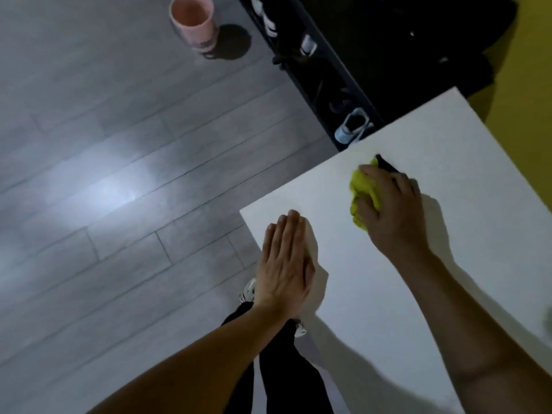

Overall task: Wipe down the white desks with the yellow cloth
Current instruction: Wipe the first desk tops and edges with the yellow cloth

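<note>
A white desk (448,264) fills the right half of the view, its near-left corner pointing toward the floor. My right hand (391,210) grips a bunched yellow cloth (363,192) and holds it down on the desk top near the far edge. Most of the cloth is hidden under the fingers, and a small dark edge shows beyond the fingertips. My left hand (283,264) lies flat with straight fingers on the desk's near-left corner, holding nothing.
Grey plank floor (119,189) spreads to the left. A pink bin (194,20) stands on it at the top. A black shoe rack (328,76) with several shoes runs behind the desk. A yellow wall (525,100) shows at right. My legs and shoes are below.
</note>
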Action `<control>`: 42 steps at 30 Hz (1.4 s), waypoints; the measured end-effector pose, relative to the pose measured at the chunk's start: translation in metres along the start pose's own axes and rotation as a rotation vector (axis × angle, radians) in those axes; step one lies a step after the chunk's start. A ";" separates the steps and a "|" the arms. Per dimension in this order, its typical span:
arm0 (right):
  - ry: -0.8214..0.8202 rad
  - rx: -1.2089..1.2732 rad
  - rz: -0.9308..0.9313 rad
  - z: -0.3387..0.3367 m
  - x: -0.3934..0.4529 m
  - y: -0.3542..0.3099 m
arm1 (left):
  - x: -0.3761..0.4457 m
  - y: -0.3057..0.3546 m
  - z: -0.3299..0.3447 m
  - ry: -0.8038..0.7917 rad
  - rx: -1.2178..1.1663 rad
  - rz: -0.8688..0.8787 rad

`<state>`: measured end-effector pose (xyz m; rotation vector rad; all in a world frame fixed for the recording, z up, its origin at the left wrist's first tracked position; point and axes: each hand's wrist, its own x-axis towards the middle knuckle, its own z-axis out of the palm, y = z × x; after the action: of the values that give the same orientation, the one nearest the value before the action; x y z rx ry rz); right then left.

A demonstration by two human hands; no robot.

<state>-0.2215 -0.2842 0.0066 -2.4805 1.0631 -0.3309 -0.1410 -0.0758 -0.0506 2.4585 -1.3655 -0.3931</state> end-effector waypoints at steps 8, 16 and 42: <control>-0.659 0.031 -0.584 0.065 0.100 -0.122 | -0.001 -0.006 0.013 0.091 -0.006 0.030; -0.927 -0.024 -0.710 0.119 0.090 -0.129 | -0.002 -0.012 0.019 0.212 -0.055 0.102; -0.591 -0.036 -0.666 0.068 0.102 -0.051 | 0.000 -0.011 0.024 0.198 -0.118 0.109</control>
<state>-0.0943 -0.3078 -0.0245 -2.6369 -0.0005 0.2371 -0.1416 -0.0730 -0.0769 2.2489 -1.3456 -0.1938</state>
